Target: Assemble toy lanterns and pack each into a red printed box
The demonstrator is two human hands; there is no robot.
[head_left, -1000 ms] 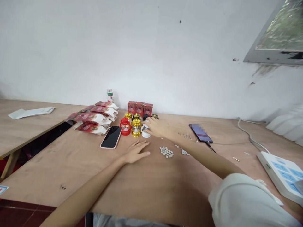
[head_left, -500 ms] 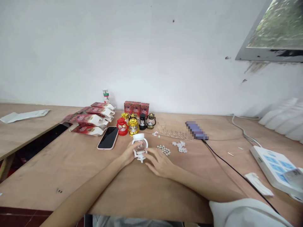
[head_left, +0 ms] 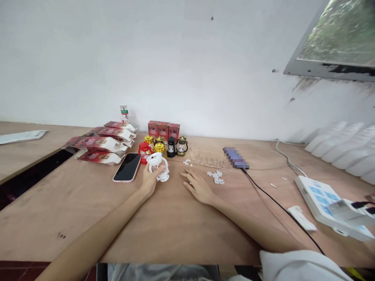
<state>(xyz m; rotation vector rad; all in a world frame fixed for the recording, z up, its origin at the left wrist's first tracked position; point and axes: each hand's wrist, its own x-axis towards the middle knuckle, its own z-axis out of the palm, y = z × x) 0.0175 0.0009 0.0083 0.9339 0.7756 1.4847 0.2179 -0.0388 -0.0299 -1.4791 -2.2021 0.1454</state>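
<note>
My left hand [head_left: 150, 179] is closed around a small white toy lantern [head_left: 158, 174] with a clear globe, tilted so that its round open base faces up towards me. My right hand [head_left: 199, 187] lies low over the table with its fingers apart, where small round silvery discs were visible; it hides most of them. Just right of that hand lies a cluster of small white plastic pieces [head_left: 216, 177]. Behind the white lantern stand a red lantern [head_left: 144, 152], a gold lantern [head_left: 160, 149], a black lantern [head_left: 171, 147] and others.
A phone [head_left: 127, 168] lies left of my left hand, beside flat red boxes [head_left: 101, 144]. Three upright red boxes [head_left: 163, 130] stand by the wall. Thin bent wires [head_left: 209, 160] lie beyond my right hand. A cabled phone [head_left: 236, 157] and a power strip [head_left: 319, 201] are on the right.
My left hand has moved left with the lantern and tipped its base upward. My right hand has left the lantern and moved over the small discs. The view has shifted slightly.
</note>
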